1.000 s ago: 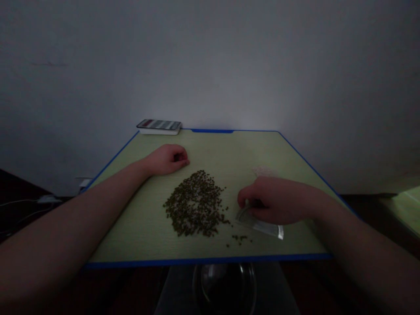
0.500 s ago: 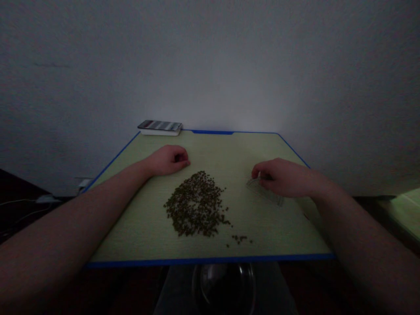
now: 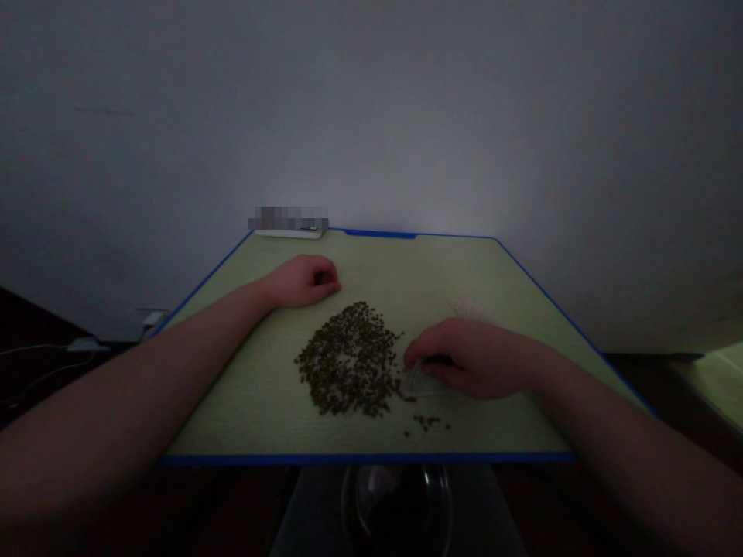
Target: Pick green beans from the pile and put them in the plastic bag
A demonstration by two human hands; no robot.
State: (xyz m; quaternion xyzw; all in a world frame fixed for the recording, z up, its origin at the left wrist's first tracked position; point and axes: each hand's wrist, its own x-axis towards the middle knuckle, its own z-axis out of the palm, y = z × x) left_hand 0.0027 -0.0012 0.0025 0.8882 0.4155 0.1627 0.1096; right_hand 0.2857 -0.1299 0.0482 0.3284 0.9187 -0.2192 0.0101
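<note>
Flanking grainy bits (image 3: 363,340), right hand (image 3: 473,360) pinches seemingly clear, curved plastic (image 3: 416,381); left hand (image 3: 305,280) half-curled.

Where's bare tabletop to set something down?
Far middle: between the left hand, the blue far edge and the pale scatter. Near left: between the left forearm, the seed heap and the near edge. Crowded: right of the heap, where the right hand grips a clear plastic piece near stray seeds.

**Blue-Edged Tabletop** (image 3: 249,429)**, with Contents**

Surface pale, bordered in blue. Dark seeds (image 3: 351,360), small, are heaped loosely near the middle; stray seeds (image 3: 428,422) are scattered toward the near edge. Faint pale grains (image 3: 471,309) are strewn at right. A white slab (image 3: 290,234) is placed at far left.
</note>
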